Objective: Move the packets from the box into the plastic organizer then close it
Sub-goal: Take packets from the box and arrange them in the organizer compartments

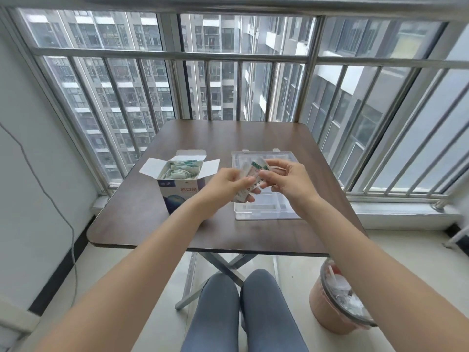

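The left hand point(232, 181) curls its fingers around a small stack of packets point(250, 185), and the right hand point(284, 177) pinches the top one by its green-striped end; the print on them is too small to read. Both hover above the open plastic organizer point(264, 212), its clear lid raised at the back. To the left on the table point(142, 219) stands the box point(179, 191), flaps open, more packets inside, red characters "创口贴" on its front.
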`<state>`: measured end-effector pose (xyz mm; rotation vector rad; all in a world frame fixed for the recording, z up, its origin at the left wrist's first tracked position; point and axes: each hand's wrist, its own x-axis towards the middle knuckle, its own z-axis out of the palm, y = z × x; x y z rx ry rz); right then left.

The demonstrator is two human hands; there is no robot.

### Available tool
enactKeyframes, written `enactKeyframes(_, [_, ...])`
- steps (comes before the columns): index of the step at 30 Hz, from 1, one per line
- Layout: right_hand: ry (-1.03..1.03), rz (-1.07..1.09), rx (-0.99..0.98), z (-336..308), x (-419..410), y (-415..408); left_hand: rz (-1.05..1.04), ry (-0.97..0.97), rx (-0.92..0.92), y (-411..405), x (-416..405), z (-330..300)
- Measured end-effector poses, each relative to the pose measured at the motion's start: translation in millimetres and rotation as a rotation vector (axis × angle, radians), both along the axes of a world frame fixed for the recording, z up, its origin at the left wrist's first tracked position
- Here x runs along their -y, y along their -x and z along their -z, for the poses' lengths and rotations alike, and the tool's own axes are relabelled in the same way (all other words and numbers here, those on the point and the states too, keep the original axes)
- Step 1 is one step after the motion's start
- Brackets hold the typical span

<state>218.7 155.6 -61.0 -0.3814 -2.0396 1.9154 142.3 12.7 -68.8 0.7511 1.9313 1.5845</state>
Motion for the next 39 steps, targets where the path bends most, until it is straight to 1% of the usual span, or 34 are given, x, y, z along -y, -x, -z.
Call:
enactKeyframes(2, [-0.021, 0.015, 0.038, 3, -2, 0, -0.029, -0.043, 0.041, 1, 0, 5])
enactKeyframes(6, [-0.026, 0.016, 0.044, 9, -3, -1, -0.062, -0.022, 0.126, -4, -1, 9])
enactKeyframes(8, [-0.023, 0.024, 0.036, 12, -4, -1, -0.084, 0.017, 0.100, -4, -2, 9])
enactKeyframes(10, [-0.068, 0.051, 0.026, 15, -6, -3, -0.116, 0.062, 0.041, -4, -2, 11])
enactKeyframes(13, [-0.223, 0.110, -0.007, 20, -9, -5, -0.218, 0.017, 0.052, -5, -3, 12])
enactKeyframes(16, [-0.269, 0.122, -0.040, 21, -10, -6, -0.304, 0.001, 0.019, -3, -5, 14])
enactKeyframes(19, [-0.256, 0.084, -0.034, 22, -9, -5, -0.304, -0.018, 0.006, -4, -6, 15])
enactKeyframes(24, [-0.215, 0.101, 0.001, 22, -4, -3, -0.289, -0.087, 0.031, -8, -5, 16])
enactKeyframes(28, [-0.146, 0.068, 0.084, 22, -2, -3, -0.245, -0.086, 0.028, -9, -1, 18])
enactKeyframes(32, [-0.071, 0.009, 0.151, 21, -3, -2, -0.268, -0.076, -0.006, -9, 0, 19])
enactKeyframes(36, [-0.014, 0.058, 0.154, 22, -3, 0, -0.291, -0.087, -0.026, -8, -1, 21])
enactKeyframes(39, [-0.019, 0.071, 0.171, 23, -4, 1, -0.311, -0.082, -0.036, -7, -1, 23])
